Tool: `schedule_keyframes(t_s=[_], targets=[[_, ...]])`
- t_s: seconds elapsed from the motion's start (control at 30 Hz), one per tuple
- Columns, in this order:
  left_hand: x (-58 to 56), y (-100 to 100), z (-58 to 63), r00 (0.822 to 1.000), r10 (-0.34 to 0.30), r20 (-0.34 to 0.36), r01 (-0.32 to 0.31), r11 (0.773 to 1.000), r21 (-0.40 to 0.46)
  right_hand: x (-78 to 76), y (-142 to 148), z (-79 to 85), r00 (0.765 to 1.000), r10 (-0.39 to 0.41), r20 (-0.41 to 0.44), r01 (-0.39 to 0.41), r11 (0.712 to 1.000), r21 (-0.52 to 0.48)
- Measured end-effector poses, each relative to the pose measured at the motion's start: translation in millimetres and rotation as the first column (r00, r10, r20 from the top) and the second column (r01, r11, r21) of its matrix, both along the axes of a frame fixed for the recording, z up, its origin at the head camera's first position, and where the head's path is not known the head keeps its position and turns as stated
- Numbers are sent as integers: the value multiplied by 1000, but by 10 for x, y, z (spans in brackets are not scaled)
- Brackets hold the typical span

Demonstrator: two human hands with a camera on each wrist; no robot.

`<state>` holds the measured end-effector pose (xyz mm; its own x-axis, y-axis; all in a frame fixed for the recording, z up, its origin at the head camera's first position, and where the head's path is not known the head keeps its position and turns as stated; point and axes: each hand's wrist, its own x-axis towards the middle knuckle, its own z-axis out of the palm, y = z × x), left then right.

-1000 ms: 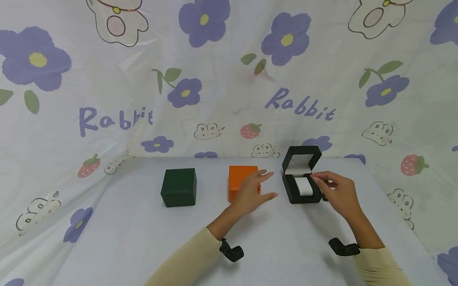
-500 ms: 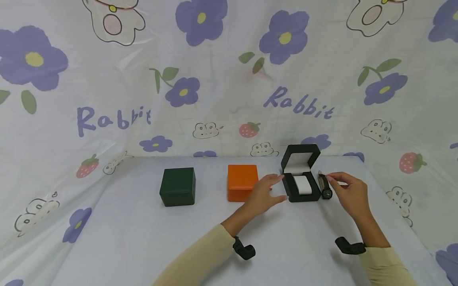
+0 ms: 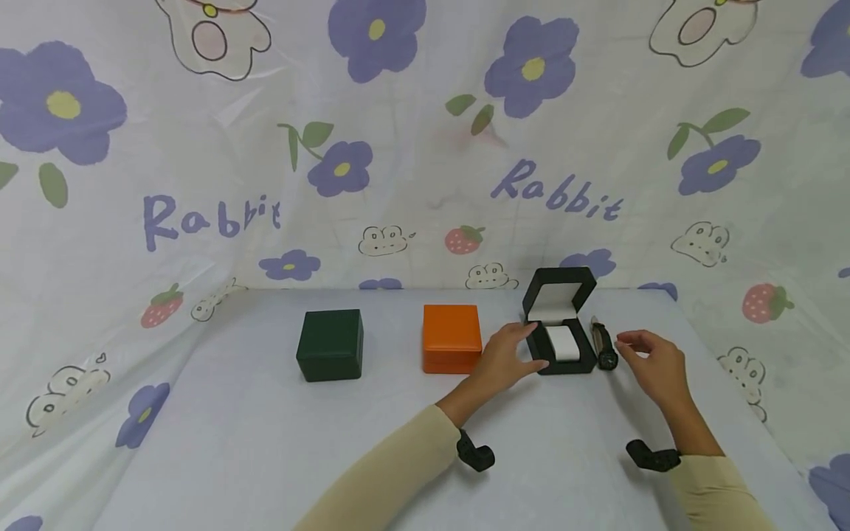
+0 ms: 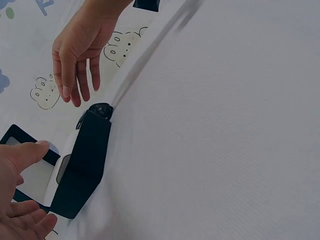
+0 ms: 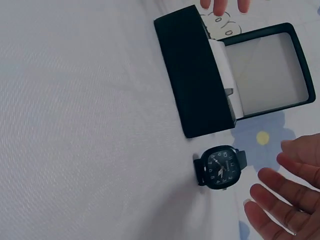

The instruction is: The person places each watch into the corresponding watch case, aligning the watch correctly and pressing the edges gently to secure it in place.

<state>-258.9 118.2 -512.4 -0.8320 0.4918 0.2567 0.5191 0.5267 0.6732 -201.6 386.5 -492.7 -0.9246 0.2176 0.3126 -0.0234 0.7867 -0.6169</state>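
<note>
A black watch box (image 3: 586, 352) stands on the table with its lid raised, a white cushion (image 3: 563, 344) inside. At its left side is my left hand (image 3: 501, 361), thumb and fingers spread around the near-left edge; whether they touch it I cannot tell. Just right of the box lies a black wristwatch (image 5: 221, 167), its square dial facing up in the right wrist view and its strap stretched toward the back. My right hand (image 3: 657, 365) hovers right of the watch with loosely bent fingers, a small gap between them and the strap, holding nothing.
An orange box (image 3: 451, 335) with its lid down stands left of my left hand. Farther left sits a closed dark green box (image 3: 330, 345). A patterned curtain (image 3: 425, 162) hangs behind the white table (image 3: 265, 457).
My left hand has moved right, from in front of the orange box to the watch box. My right hand has laid the watch down beside the box, let go and drawn back right.
</note>
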Motion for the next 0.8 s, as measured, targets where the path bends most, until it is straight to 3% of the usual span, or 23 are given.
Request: schedule_keyframes(t_s=[0.4, 0.63, 0.8], targets=[[-180, 119, -68, 1000, -15, 0, 15, 997, -71, -44, 75, -109, 987, 18, 160, -19, 1000, 5], [-225, 161, -137, 1000, 1, -12, -2, 996, -86, -32, 94, -136, 962, 61, 268, -53, 998, -36], [-237, 202, -128, 1000, 1, -21, -3, 997, -71, -55, 111, -155, 956, 67, 284, -57, 997, -45]])
